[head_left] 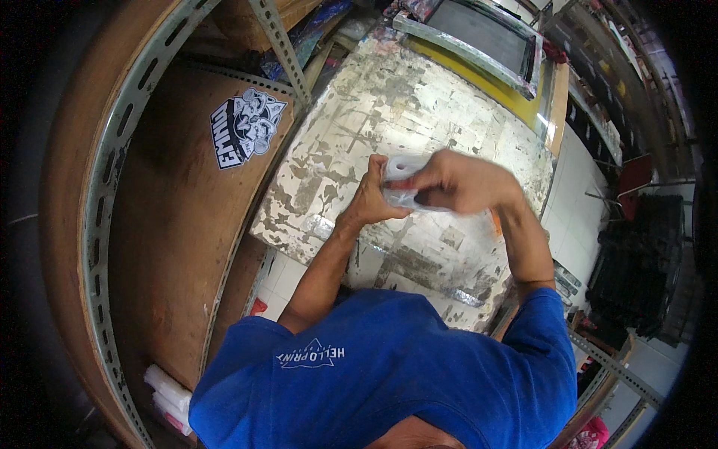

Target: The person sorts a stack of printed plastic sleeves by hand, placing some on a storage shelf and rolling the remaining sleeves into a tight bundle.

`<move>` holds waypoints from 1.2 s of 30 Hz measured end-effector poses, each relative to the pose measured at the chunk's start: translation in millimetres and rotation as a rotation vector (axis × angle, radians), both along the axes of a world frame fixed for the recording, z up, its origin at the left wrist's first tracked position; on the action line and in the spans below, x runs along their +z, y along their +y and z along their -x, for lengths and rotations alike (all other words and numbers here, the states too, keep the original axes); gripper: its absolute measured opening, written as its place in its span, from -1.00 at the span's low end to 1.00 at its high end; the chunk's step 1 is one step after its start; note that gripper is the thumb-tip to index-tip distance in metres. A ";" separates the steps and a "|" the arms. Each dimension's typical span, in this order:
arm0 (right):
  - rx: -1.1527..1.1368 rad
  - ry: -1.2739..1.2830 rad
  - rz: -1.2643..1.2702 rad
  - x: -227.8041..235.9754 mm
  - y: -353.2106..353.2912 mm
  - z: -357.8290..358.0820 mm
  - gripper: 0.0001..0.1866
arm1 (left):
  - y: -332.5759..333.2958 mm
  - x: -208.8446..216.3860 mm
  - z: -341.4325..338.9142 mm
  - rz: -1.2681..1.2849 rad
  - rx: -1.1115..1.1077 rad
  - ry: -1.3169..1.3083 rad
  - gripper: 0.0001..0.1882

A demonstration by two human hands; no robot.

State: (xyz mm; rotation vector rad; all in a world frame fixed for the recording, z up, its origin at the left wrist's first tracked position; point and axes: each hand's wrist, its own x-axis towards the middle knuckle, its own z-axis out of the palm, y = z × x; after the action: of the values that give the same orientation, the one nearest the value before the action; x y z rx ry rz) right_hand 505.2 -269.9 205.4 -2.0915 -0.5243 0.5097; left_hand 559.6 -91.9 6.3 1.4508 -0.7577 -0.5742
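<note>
Over the middle of the worktable [441, 105] I hold up a small, shiny, clear-to-whitish plastic packet [402, 168] with a round hole near its upper edge. My left hand [370, 196] is closed around its left end, thumb upward along the side. My right hand [467, 182] is smeared by motion; its fingers curl in against the packet's right side and cover much of it. Something reddish shows between the fingers and the plastic. What the packet contains cannot be made out. Both forearms reach in from my blue shirt [389, 359].
A framed screen [479, 41] rests at the table's far end, by a yellow sheet [479, 75]. On the left stands a metal-edged shelf [112, 150] with a sticker [250, 127] on its wooden board. Dark stacked items [636, 262] stand at right.
</note>
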 end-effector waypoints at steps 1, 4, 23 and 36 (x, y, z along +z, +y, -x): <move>0.047 -0.061 0.116 -0.3 8.4 10.5 -0.62 | 0.2 0.9 -0.8 0.059 -0.021 0.044 0.07; 0.170 -0.190 0.395 -7.7 31.8 36.3 -0.59 | -4.2 7.9 1.4 -0.002 -0.013 0.014 0.06; -0.296 -0.388 0.773 7.4 -42.8 77.8 -0.87 | -6.0 19.3 10.1 -0.098 0.025 0.041 -0.11; -0.393 -0.577 0.349 -49.2 -46.5 123.0 -0.72 | -4.9 2.4 11.0 -0.021 0.064 -0.043 -0.13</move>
State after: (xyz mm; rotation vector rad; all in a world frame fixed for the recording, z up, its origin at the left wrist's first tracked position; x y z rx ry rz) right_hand 382.2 -316.4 156.2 -2.6022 -0.3399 -0.2632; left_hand 548.6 -96.7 8.7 1.5055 -0.7381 -0.5049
